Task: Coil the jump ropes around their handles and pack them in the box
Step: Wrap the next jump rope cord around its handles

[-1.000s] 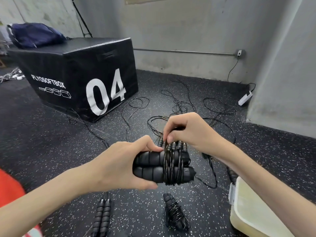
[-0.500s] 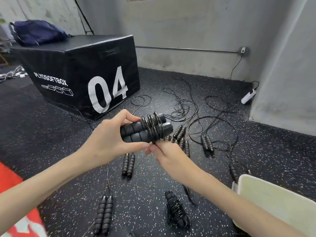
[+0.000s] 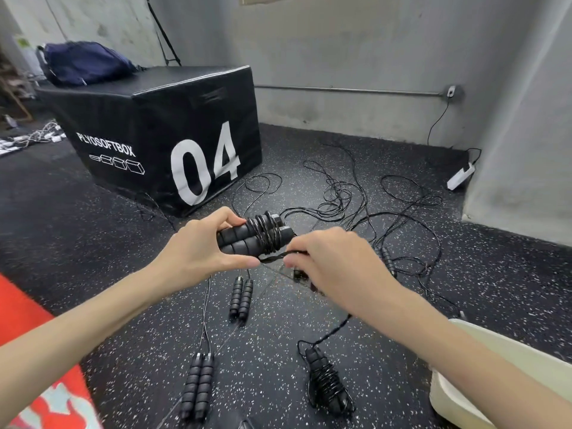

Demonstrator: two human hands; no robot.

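2 bare forearms, left hand (image 3: 198, 255), right hand (image 3: 334, 261), no sleeves, no jewellery

Bag (image 3: 83, 61) on plyo box (image 3: 173, 131), loose ropes (image 3: 340, 196) right, perhaps tangled

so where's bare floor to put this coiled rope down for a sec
Bare speckled black rubber floor lies left of the left hand, between the black "04" plyo box and the red mat. A smaller patch sits between the pair of black foam handles and the coiled rope. Beyond the right hand, tangled black cords crowd the floor.
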